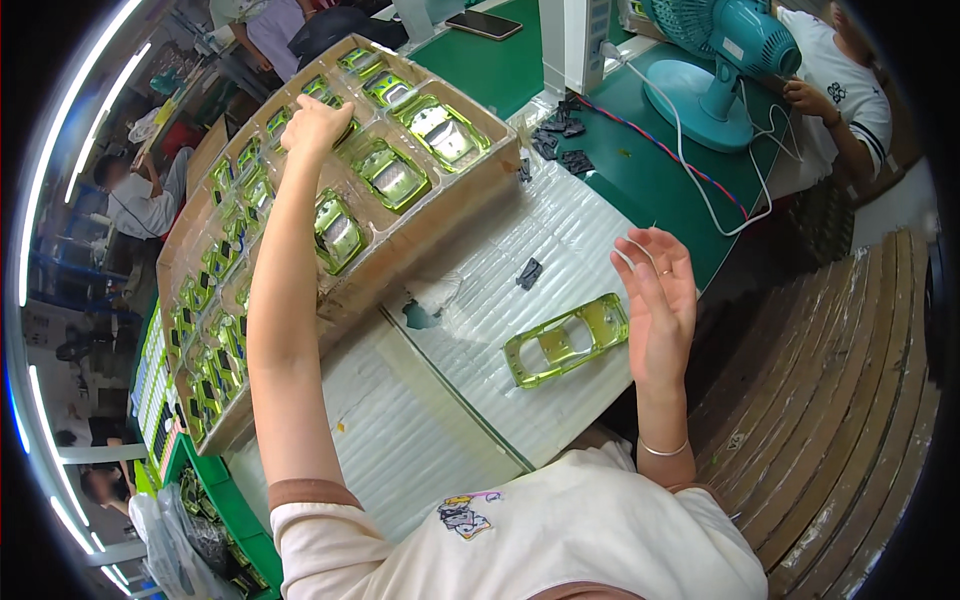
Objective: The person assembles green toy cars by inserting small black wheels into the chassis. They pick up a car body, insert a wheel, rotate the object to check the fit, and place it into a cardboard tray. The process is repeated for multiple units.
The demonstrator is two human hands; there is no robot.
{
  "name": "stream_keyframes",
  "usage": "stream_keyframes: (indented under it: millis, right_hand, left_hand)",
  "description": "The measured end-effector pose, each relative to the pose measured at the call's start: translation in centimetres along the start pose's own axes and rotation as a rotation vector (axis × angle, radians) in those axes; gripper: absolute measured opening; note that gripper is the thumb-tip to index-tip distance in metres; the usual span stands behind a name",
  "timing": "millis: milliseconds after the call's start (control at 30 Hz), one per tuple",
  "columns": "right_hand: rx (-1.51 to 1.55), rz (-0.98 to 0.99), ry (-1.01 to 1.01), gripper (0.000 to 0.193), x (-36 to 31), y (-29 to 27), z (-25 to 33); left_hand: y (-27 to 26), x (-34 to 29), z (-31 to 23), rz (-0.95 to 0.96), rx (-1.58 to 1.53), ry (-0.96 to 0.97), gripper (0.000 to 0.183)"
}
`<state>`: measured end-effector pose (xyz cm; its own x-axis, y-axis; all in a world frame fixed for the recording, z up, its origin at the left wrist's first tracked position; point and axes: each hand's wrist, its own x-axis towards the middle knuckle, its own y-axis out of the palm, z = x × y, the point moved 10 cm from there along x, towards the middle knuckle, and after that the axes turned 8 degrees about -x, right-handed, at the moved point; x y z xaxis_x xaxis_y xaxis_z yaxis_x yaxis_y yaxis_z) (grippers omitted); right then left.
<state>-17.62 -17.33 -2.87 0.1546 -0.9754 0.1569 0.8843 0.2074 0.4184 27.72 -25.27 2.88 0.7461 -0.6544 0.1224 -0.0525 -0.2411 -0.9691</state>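
Note:
My left hand (316, 124) reaches over a shallow brown box (440, 205) at the far left, lined with a clear compartment tray. Its fingers bend down over a green toy car body (350, 128); the fingertips are hidden, so I cannot tell whether they grip it. Several more shiny green car bodies, such as one toy car (388, 175), lie in the compartments. My right hand (660, 300) is raised at the right, fingers extended and apart, holding nothing. Just left of it, a translucent green car body shell (567, 340) with open windows lies on the white foam sheet (470, 290).
Small black parts (529, 274) lie on the foam, with several more black pieces (560, 130) on the green table. A teal fan (715, 80) with trailing cables and a phone (484, 25) stand farther back. A green crate (215, 510) is lower left. Other people sit nearby.

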Motion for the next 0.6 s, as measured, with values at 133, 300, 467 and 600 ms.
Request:
stream_keyframes:
  millis: [133, 300, 467, 600]
  right_hand:
    - [0.059, 0.018, 0.038, 0.031, 0.0, 0.1, -0.1]
    - [0.12, 0.038, 0.08, 0.031, 0.3, 0.3, -0.2]
    - [0.181, 0.178, 0.157, 0.043, 0.4, 2.6, -0.8]
    - [0.189, 0.389, 0.151, 0.069, 0.6, 5.1, -1.5]
  left_hand:
    - [-0.6, 1.4, 1.3, -0.04, -0.124, -0.037, 0.083]
    - [-0.4, 1.8, 3.4, 0.233, -0.839, -0.066, 0.092]
    - [-4.4, -3.6, 0.2, 0.395, -1.263, 0.197, 0.054]
    - [-2.8, -16.0, -6.2, 0.927, -1.615, 0.187, 0.04]
